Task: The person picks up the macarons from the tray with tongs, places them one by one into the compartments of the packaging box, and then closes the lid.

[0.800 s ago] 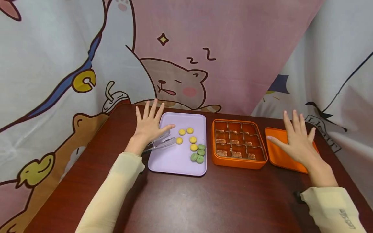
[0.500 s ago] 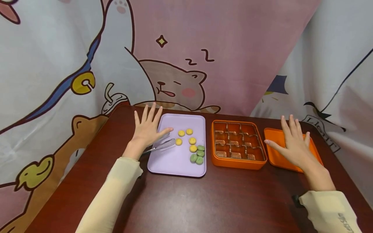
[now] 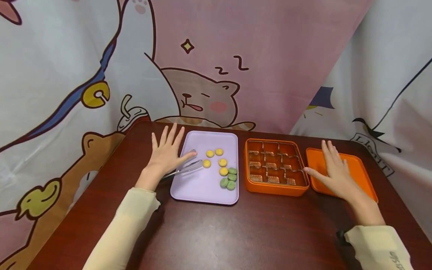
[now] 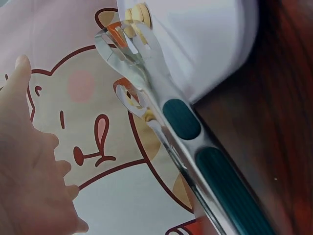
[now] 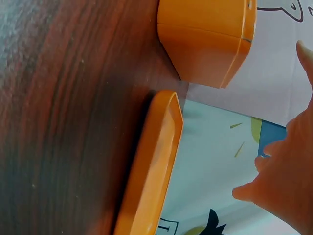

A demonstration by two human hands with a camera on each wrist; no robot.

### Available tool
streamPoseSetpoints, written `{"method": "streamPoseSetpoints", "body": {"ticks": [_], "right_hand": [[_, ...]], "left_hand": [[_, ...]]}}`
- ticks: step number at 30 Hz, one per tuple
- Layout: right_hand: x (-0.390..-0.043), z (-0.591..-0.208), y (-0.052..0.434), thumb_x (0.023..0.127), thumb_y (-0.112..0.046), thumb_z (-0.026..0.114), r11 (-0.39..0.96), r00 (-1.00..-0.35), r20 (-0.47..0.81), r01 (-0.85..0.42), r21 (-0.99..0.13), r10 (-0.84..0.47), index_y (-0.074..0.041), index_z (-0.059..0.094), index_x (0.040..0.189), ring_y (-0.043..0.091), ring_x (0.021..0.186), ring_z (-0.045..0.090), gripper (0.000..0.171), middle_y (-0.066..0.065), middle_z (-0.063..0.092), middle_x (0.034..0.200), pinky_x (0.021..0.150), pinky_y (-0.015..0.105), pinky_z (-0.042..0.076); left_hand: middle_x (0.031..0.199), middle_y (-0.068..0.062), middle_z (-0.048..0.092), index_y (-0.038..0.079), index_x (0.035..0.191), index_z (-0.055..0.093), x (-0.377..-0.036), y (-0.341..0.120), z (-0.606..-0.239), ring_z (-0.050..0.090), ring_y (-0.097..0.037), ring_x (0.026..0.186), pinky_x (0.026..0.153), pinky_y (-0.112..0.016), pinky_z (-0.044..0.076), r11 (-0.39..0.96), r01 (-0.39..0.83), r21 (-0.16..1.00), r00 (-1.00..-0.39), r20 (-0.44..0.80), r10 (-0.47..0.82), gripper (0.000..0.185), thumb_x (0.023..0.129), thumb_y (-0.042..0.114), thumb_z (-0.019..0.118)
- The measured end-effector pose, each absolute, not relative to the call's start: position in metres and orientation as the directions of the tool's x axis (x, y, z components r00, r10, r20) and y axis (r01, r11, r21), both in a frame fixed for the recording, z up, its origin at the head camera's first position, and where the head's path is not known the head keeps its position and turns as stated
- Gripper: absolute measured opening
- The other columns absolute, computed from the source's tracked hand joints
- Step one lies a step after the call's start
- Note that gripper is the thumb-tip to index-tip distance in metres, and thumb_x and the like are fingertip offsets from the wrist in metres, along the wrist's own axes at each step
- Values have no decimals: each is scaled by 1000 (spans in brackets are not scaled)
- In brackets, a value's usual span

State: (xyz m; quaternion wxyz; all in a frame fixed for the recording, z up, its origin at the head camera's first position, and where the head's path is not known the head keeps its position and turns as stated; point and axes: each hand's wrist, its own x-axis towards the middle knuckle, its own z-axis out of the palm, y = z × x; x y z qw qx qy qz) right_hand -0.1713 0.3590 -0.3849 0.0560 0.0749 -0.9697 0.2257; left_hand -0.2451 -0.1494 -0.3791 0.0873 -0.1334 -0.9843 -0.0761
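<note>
My left hand [image 3: 164, 155] hovers with spread fingers over the left edge of a lilac tray [image 3: 197, 191]. Beneath it lies a pair of metal tongs [image 4: 181, 117] with dark green grips, its tips on the tray; the hand is apart from it in the left wrist view. Several small round yellow cookies [image 3: 222, 162] and several green ones [image 3: 232, 177] sit on the tray's right half. My right hand [image 3: 335, 176], fingers extended, is above a flat orange lid [image 3: 359, 176] and holds nothing. Left of that hand stands an orange box [image 3: 276, 189] with a clear compartment insert [image 3: 272, 161].
Everything stands on a dark reddish-brown wooden table [image 3: 216, 232]. A printed cartoon curtain [image 3: 270, 67] hangs close behind and around it. The box is between the tray and the lid, with narrow gaps on both sides.
Both hands have come slightly down and to the left. The right hand's fingers have drawn closer together, and more of the lid shows. Tray, tongs, cookies and box stay put.
</note>
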Motion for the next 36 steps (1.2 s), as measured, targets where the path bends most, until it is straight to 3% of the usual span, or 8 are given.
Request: {"method": "streamPoseSetpoints", "body": {"ticks": [10,16,22,36], "right_hand": [[-169,-392,355,91,-44,57,806,-984,53,-170,-567,-171,-27,-20,146,34,142,-15,96,-2,-23,155,103,68,-4],[-167,-396,351,90,-41,59,777,-978,26,-181,-604,-208,-31,-14,148,36,143,-7,93,-1,-15,157,103,69,5],[-165,-399,347,90,-40,60,768,-974,-6,-175,-616,-227,-32,-11,148,37,143,-3,92,-2,-11,158,104,68,7],[-163,-405,338,89,-47,59,807,-972,-93,-123,-578,-215,-15,-4,152,52,136,15,95,24,5,155,96,70,22]], "left_hand": [[159,-7,1,23,153,5,-236,-161,-385,-1,-32,145,108,-62,-7,949,268,168,-957,159,242,101,77,80,41],[159,-9,4,20,153,7,-233,-168,-388,1,-34,145,109,-61,-6,943,278,185,-957,134,256,101,79,77,44],[159,-8,4,20,153,7,-230,-175,-392,4,-35,144,109,-62,-5,938,282,202,-959,100,267,103,77,79,45],[155,-15,21,11,150,22,-223,-184,-401,20,-36,141,110,-60,8,912,294,286,-954,23,300,104,74,69,62]]}}
